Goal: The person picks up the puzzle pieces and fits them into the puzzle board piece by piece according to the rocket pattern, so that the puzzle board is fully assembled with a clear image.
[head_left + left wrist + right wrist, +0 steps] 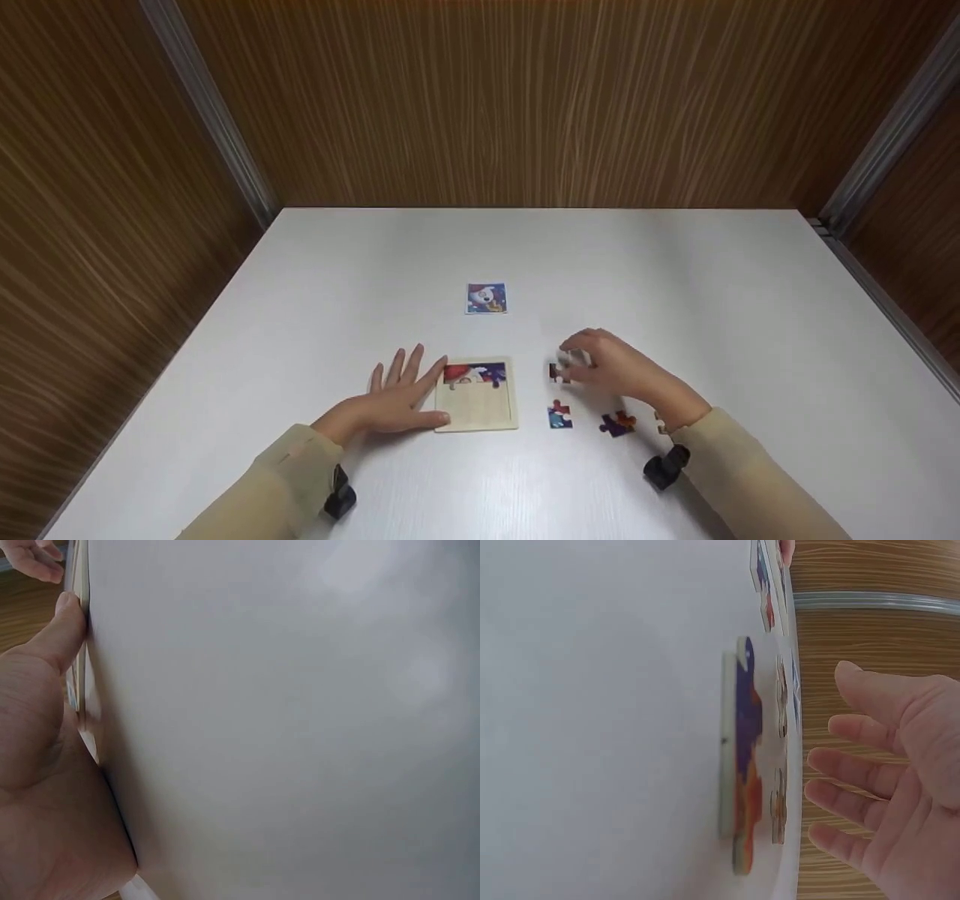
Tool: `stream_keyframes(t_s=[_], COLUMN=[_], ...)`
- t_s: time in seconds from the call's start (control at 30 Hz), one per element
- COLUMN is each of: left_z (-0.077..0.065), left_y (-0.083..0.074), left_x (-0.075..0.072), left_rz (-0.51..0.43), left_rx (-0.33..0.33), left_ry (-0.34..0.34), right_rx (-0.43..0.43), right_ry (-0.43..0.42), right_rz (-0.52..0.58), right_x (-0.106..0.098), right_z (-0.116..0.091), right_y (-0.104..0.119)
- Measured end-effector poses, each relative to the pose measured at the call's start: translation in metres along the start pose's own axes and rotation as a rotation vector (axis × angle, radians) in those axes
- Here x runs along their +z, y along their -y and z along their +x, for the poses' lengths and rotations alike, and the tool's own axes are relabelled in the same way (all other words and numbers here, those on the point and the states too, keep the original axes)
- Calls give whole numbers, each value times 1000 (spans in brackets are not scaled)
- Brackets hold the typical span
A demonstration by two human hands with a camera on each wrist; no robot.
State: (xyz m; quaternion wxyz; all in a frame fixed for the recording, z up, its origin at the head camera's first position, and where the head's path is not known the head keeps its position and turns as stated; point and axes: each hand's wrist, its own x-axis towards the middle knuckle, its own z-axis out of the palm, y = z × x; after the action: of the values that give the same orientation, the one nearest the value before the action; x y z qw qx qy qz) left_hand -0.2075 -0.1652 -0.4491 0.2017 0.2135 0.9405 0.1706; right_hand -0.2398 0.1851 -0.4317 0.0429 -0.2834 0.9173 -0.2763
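Note:
A square wooden puzzle tray (476,409) lies on the white table, with joined red, white and purple pieces (480,373) along its top. My left hand (401,401) is spread flat at the tray's left side, thumb and index finger touching its edge. In the left wrist view, the thumb (66,626) rests against that edge. My right hand (619,367) hovers over loose pieces right of the tray, fingers loosely bent and apart. Below it shows a dark piece (556,373), partly hidden by the fingers. In the right wrist view nothing sits between the fingers (855,769).
A red-and-blue piece (559,417) and a purple-orange piece (617,424) lie nearer me. Another piece (661,424) is mostly hidden by the right wrist. A small picture card (487,298) of a white dog lies beyond the tray. Wood-grain panels (495,105) enclose the table.

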Motion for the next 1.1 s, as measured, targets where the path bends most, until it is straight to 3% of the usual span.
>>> stream_keyframes(t_s=[0.3, 0.57, 1.1], left_z=[-1, -2, -3], left_y=[2, 1, 1], left_x=[0, 2, -1], left_rz=[-7, 2, -11], left_rx=[1, -11, -1], left_ry=[-1, 0, 5], right_rx=[100, 74, 33], right_ry=[91, 95, 64], right_rz=[16, -71, -62], right_x=[5, 8, 7], right_z=[3, 3, 7], right_y=[-2, -1, -3])
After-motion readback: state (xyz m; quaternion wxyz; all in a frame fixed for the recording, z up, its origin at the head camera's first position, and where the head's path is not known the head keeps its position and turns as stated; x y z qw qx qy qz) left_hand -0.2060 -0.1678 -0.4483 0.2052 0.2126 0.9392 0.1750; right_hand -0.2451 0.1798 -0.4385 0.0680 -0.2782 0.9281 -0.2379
